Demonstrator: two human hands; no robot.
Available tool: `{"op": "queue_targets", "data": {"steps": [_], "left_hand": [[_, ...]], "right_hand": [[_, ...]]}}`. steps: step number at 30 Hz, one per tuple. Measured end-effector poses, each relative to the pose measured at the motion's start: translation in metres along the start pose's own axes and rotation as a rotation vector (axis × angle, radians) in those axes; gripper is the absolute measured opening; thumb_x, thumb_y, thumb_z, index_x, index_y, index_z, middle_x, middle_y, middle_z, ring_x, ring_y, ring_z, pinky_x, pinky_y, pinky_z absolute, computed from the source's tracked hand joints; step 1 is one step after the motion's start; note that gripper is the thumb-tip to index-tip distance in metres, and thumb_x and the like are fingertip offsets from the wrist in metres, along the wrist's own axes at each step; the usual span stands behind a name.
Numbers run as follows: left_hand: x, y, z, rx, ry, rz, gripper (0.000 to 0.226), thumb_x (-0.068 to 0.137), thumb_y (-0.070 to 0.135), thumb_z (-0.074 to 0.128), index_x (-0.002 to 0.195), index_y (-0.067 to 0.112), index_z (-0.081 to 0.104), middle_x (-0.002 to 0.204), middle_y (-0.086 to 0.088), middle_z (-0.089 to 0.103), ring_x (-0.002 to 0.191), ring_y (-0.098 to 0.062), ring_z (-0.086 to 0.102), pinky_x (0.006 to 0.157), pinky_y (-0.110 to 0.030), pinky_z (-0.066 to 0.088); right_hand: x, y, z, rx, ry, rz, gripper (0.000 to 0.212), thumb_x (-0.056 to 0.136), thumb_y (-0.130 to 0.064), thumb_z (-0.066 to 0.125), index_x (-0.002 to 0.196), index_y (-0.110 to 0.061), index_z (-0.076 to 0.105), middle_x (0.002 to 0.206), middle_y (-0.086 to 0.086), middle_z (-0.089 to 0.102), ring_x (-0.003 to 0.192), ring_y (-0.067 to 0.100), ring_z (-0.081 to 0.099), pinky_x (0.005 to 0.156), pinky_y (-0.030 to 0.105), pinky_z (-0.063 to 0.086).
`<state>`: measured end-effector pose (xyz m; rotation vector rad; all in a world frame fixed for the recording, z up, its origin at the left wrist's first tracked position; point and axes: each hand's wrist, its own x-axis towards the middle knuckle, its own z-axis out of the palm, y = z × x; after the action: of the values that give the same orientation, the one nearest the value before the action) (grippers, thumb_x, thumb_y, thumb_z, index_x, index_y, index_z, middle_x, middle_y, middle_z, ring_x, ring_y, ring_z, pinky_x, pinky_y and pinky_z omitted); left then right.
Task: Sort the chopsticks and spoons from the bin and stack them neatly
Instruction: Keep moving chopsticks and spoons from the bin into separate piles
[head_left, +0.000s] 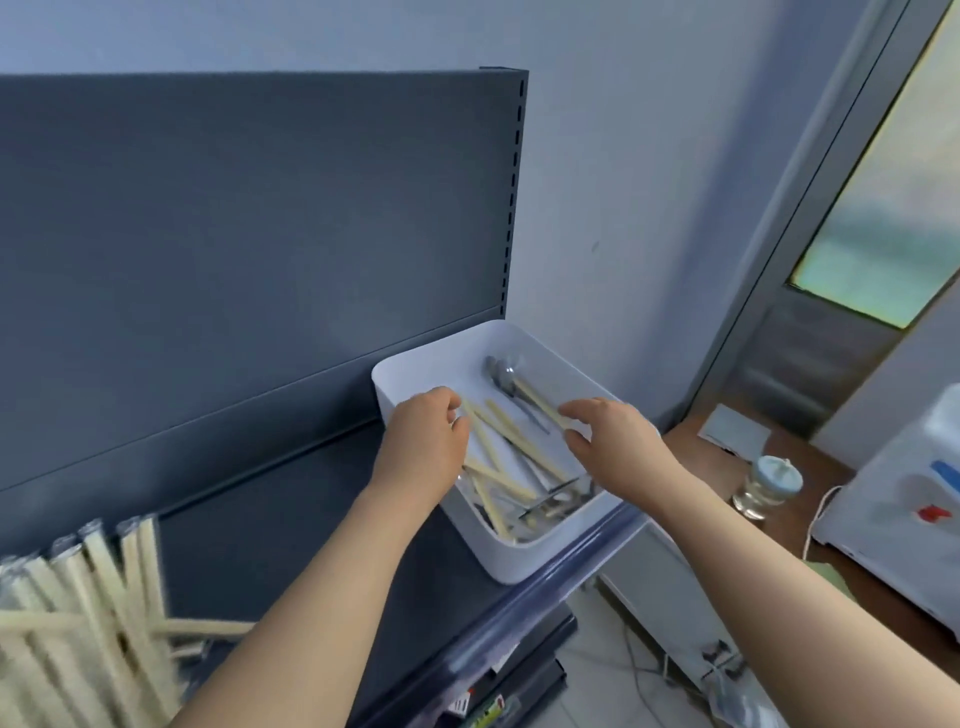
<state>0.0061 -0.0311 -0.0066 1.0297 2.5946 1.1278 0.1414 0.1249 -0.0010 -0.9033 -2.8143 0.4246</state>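
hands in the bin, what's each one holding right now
left hand: fingers curled over chopsticks in the bin; grip cannot be told
right hand: pinches the end of one chopstick

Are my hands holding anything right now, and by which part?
The right hand seems to pinch one chopstick at its near end. The left hand curls over other chopsticks in the bin; a grip cannot be told.

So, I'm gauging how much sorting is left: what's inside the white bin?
Pale chopsticks lie criss-crossed, mixed with metal spoons. The left hand and right hand cover parts of what is in the bin, so a full count isn't possible.
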Motion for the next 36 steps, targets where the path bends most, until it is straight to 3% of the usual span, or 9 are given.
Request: {"op": "queue_targets", "data": {"steps": [3,9,14,17,20,23,27,30,36], "left_hand": [[0.032,0.001,0.019,0.033,-0.098,-0.080,0.033,0.097,0.018,0.051,0.129,0.009,0.054,0.114,-0.003,0.060,0.092,-0.014,0.056,0.079,-0.024,0.045],[0.059,-0.006,0.044,0.120,-0.272,-0.265,0.035,0.091,0.025,0.062,0.121,0.010,0.054,0.122,-0.009,0.050,0.101,-0.026,0.060,0.085,-0.032,0.051],[0.064,-0.010,0.057,0.234,-0.218,-0.316,0.025,0.090,0.027,0.063,0.107,0.010,0.055,0.117,-0.007,0.048,0.091,-0.027,0.060,0.082,-0.034,0.052],[0.063,-0.007,0.061,0.289,-0.170,-0.361,0.022,0.090,0.021,0.062,0.099,0.003,0.052,0.107,-0.008,0.050,0.083,-0.025,0.058,0.067,-0.029,0.046],[0.065,-0.001,0.062,0.291,-0.133,-0.451,0.030,0.087,0.019,0.066,0.106,0.004,0.048,0.101,-0.009,0.056,0.081,-0.025,0.060,0.060,-0.027,0.041],[0.066,0.006,0.067,0.271,-0.108,-0.570,0.031,0.083,0.020,0.069,0.095,0.009,0.042,0.083,-0.004,0.050,0.068,-0.019,0.051,0.051,-0.027,0.036],[0.062,0.014,0.074,0.275,-0.108,-0.686,0.027,0.085,0.026,0.069,0.096,0.013,0.049,0.091,-0.004,0.056,0.076,-0.018,0.053,0.053,-0.023,0.037],[0.059,0.015,0.076,0.277,-0.082,-0.734,0.036,0.086,0.028,0.068,0.070,0.012,0.041,0.071,-0.001,0.044,0.068,-0.016,0.048,0.046,-0.023,0.029],[0.057,0.018,0.076,0.256,-0.002,-0.760,0.021,0.089,0.025,0.065,0.085,0.014,0.048,0.084,-0.001,0.049,0.073,-0.016,0.049,0.057,-0.025,0.037]], "right_hand": [[0.033,0.021,0.009,0.050,-0.104,0.011,0.036,0.094,-0.021,0.053,0.129,-0.014,0.059,0.125,0.005,0.063,0.116,0.023,0.057,0.096,0.033,0.045],[0.080,0.037,0.029,0.102,-0.309,-0.006,0.038,0.089,-0.029,0.064,0.124,-0.014,0.061,0.117,0.002,0.064,0.106,0.020,0.059,0.089,0.026,0.044],[0.114,0.034,0.059,0.112,-0.466,-0.043,0.050,0.080,-0.035,0.072,0.121,-0.010,0.061,0.108,0.003,0.064,0.095,0.019,0.060,0.082,0.025,0.047],[0.130,0.029,0.073,0.040,-0.451,-0.084,0.038,0.074,-0.029,0.072,0.101,-0.003,0.065,0.095,0.011,0.067,0.090,0.028,0.065,0.074,0.035,0.056],[0.145,0.025,0.078,-0.016,-0.479,-0.134,0.020,0.073,-0.024,0.072,0.072,-0.009,0.058,0.074,0.006,0.061,0.072,0.027,0.060,0.054,0.027,0.046],[0.158,0.027,0.081,0.003,-0.552,-0.161,0.032,0.074,-0.017,0.068,0.056,-0.012,0.041,0.055,0.003,0.044,0.052,0.020,0.044,0.044,0.024,0.033],[0.170,0.028,0.083,0.031,-0.606,-0.192,0.029,0.077,-0.013,0.061,0.058,-0.011,0.040,0.054,0.002,0.043,0.048,0.016,0.040,0.043,0.024,0.030],[0.180,0.024,0.084,0.100,-0.632,-0.181,0.031,0.078,-0.015,0.060,0.057,-0.012,0.039,0.055,0.002,0.043,0.047,0.017,0.039,0.044,0.024,0.030],[0.180,0.008,0.100,0.170,-0.612,-0.223,0.040,0.077,-0.033,0.072,0.061,-0.012,0.042,0.057,0.000,0.046,0.050,0.014,0.043,0.046,0.025,0.034]]}}
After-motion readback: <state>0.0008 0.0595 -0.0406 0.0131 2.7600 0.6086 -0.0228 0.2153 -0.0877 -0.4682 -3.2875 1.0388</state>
